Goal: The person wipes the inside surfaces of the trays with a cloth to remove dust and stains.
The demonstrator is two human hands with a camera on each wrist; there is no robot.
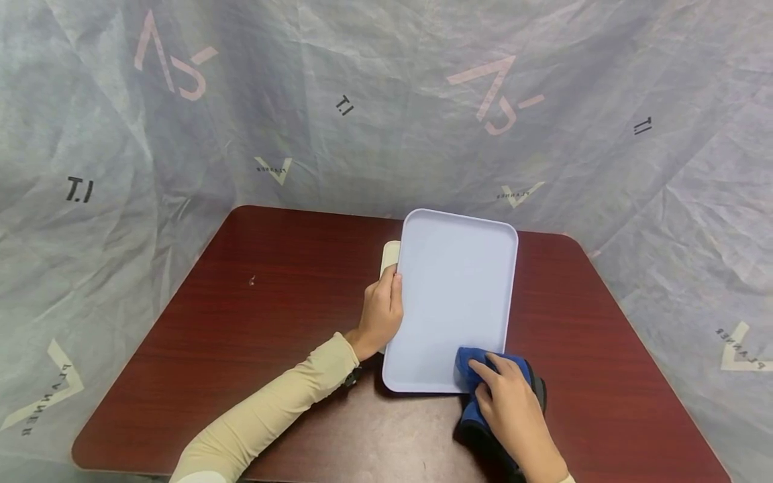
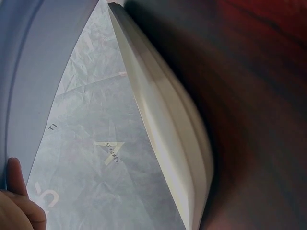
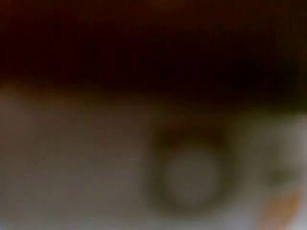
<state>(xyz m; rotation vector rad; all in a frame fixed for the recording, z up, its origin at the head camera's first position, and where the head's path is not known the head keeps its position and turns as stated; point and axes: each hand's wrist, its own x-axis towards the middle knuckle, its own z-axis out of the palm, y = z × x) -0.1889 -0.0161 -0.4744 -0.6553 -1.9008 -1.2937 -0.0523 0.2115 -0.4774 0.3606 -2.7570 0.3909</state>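
A pale blue rectangular tray (image 1: 453, 295) is held up at a tilt over the table, its inner face toward me. My left hand (image 1: 382, 312) grips its left edge; the left wrist view shows fingertips (image 2: 16, 177) against that tray. At the tray's lower right corner, my right hand (image 1: 510, 406) holds a blue cloth with a dark edge (image 1: 474, 362), pressed onto the surface. Part of the cloth hangs below the tray's rim, under the hand. The right wrist view is dark and blurred.
Behind the blue tray, on its left side, a cream tray (image 1: 390, 253) lies on the dark red wooden table (image 1: 272, 322); most of it is hidden. Grey printed sheeting (image 1: 386, 134) hangs around the table's back and sides. A tiny pale speck (image 1: 252, 280) is on the tabletop at left.
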